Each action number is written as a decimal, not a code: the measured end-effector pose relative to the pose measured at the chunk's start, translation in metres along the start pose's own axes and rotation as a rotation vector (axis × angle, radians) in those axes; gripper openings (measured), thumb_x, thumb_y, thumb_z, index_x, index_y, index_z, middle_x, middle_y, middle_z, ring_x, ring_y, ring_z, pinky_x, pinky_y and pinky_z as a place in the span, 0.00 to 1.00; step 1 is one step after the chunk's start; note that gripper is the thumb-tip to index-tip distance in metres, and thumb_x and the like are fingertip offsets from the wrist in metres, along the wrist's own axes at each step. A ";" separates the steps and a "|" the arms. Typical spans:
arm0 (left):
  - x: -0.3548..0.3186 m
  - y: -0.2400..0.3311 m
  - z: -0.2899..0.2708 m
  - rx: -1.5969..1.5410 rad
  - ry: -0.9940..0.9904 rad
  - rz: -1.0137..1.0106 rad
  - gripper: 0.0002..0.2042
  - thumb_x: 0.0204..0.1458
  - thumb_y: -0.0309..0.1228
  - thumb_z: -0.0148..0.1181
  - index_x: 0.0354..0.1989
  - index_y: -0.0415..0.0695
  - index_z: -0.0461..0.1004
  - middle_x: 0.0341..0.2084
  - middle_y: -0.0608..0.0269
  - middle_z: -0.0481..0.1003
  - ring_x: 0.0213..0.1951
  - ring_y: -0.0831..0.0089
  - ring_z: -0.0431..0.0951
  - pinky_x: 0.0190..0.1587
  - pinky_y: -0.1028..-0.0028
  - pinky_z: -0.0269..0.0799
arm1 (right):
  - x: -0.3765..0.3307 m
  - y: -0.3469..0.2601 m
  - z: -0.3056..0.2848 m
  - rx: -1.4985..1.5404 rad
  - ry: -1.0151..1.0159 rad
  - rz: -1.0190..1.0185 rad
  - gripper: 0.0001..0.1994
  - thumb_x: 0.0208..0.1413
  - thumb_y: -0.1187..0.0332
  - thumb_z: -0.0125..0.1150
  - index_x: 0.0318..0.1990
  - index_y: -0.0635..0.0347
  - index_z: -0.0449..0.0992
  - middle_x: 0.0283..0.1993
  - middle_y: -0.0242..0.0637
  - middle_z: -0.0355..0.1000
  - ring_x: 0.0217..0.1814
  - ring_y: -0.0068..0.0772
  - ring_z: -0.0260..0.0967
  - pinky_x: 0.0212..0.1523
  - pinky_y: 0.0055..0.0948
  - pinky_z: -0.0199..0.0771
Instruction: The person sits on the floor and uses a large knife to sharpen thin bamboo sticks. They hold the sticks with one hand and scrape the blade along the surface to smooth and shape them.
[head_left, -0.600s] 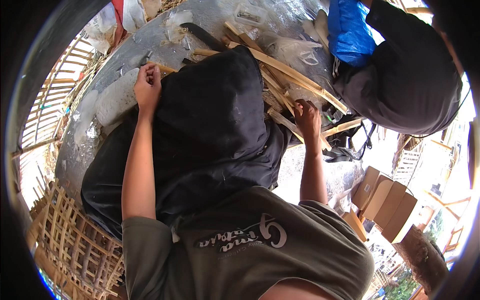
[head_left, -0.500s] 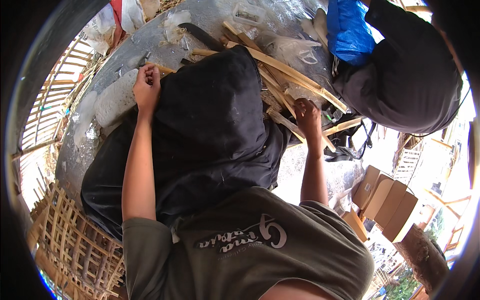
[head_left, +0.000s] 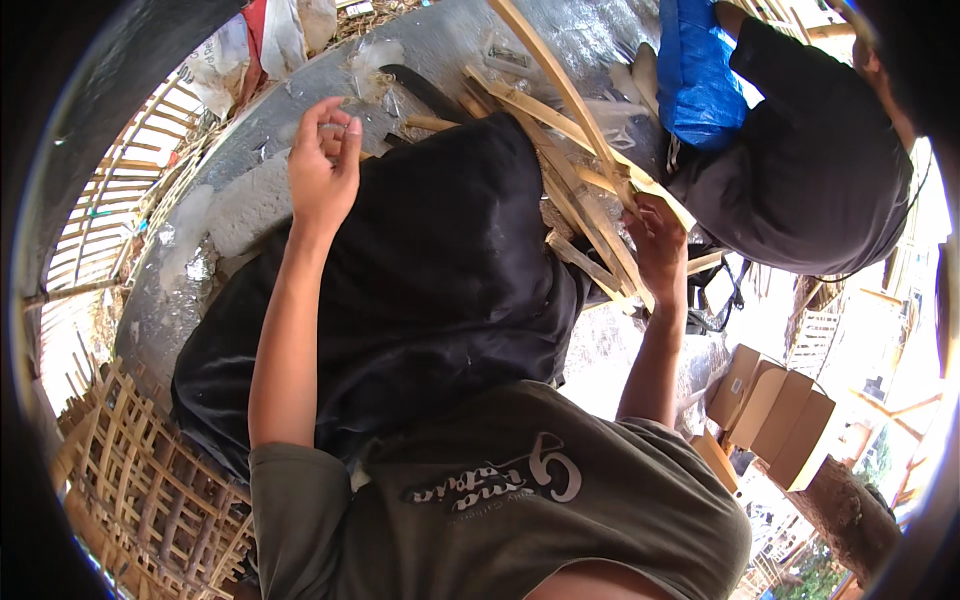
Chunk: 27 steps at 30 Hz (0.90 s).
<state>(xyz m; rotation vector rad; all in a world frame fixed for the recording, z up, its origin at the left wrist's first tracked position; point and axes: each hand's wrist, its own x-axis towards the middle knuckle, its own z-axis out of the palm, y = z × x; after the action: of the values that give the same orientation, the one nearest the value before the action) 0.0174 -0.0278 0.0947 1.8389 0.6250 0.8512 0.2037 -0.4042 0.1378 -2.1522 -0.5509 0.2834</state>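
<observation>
Some pale, curly lettering [head_left: 510,482] marked the dark-olive cloth T-shirt [head_left: 610,530]. A long, slender, tan bamboo strip [head_left: 565,90] slanted upward, lower end gripped by the right hand [head_left: 658,235] — the left hand [head_left: 325,165] curved loosely, thumb apart.

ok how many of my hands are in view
2: left hand, by the upper left of the black cloth; right hand, to its right, gripping a strip.

The left grip [head_left: 325,165] is loosely curled, the right grip [head_left: 657,232] pinched, forearms [head_left: 288,345] outstretched.
</observation>
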 end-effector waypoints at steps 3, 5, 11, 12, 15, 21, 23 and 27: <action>0.009 0.055 -0.013 0.186 0.071 0.310 0.20 0.58 0.32 0.62 0.57 0.40 0.69 0.48 0.56 0.74 0.47 0.67 0.75 0.50 0.66 0.71 | 0.006 -0.039 0.010 -0.034 0.011 -0.129 0.11 0.56 0.78 0.64 0.47 0.64 0.77 0.44 0.41 0.77 0.47 0.31 0.77 0.46 0.30 0.80; 0.014 0.089 -0.032 0.447 0.211 0.606 0.22 0.59 0.35 0.61 0.60 0.42 0.69 0.54 0.56 0.71 0.55 0.64 0.71 0.57 0.63 0.66 | 0.012 -0.076 0.016 -0.138 -0.002 -0.269 0.11 0.55 0.79 0.64 0.47 0.64 0.77 0.43 0.41 0.76 0.47 0.33 0.77 0.46 0.31 0.81; 0.011 0.138 -0.086 1.190 -0.074 0.705 0.26 0.56 0.48 0.60 0.60 0.50 0.71 0.58 0.66 0.70 0.66 0.65 0.62 0.67 0.47 0.50 | 0.039 -0.140 0.055 -0.154 -0.108 -0.550 0.13 0.51 0.80 0.65 0.45 0.64 0.78 0.44 0.43 0.76 0.44 0.43 0.78 0.44 0.34 0.78; 0.014 0.133 -0.092 1.221 -0.095 0.734 0.26 0.54 0.50 0.61 0.58 0.50 0.73 0.56 0.65 0.71 0.65 0.66 0.63 0.67 0.46 0.50 | 0.044 -0.148 0.061 -0.183 -0.141 -0.606 0.14 0.51 0.82 0.65 0.46 0.65 0.78 0.45 0.42 0.76 0.45 0.40 0.79 0.44 0.32 0.79; 0.017 0.125 -0.122 1.288 -0.224 0.668 0.24 0.53 0.51 0.62 0.51 0.48 0.76 0.40 0.64 0.78 0.51 0.66 0.75 0.64 0.51 0.58 | 0.055 -0.167 0.086 -0.169 -0.201 -0.703 0.15 0.50 0.80 0.67 0.46 0.63 0.79 0.46 0.41 0.76 0.47 0.42 0.78 0.47 0.34 0.78; 0.003 0.121 -0.168 1.173 -0.246 0.306 0.20 0.55 0.48 0.62 0.46 0.44 0.76 0.34 0.58 0.81 0.39 0.55 0.81 0.43 0.62 0.75 | 0.068 -0.199 0.110 -0.285 0.070 -1.025 0.21 0.48 0.71 0.70 0.52 0.54 0.77 0.46 0.41 0.76 0.49 0.49 0.74 0.50 0.41 0.75; -0.009 0.109 -0.192 1.212 -0.107 0.344 0.19 0.55 0.48 0.62 0.42 0.44 0.78 0.32 0.59 0.81 0.33 0.56 0.81 0.35 0.62 0.76 | 0.068 -0.193 0.102 -0.226 0.094 -0.897 0.22 0.49 0.71 0.71 0.54 0.58 0.76 0.47 0.44 0.76 0.50 0.47 0.75 0.50 0.41 0.76; -0.030 0.083 -0.240 1.284 0.003 0.005 0.20 0.59 0.50 0.58 0.42 0.43 0.78 0.32 0.49 0.80 0.35 0.46 0.80 0.40 0.54 0.74 | 0.097 -0.117 0.100 -0.139 -0.037 -0.495 0.15 0.54 0.73 0.68 0.50 0.64 0.77 0.41 0.47 0.80 0.44 0.47 0.80 0.46 0.42 0.77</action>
<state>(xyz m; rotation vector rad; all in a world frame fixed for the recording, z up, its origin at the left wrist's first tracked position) -0.1850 0.0520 0.2288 2.9419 1.3574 0.4216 0.2164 -0.2259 0.1725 -2.0629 -1.1249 0.0102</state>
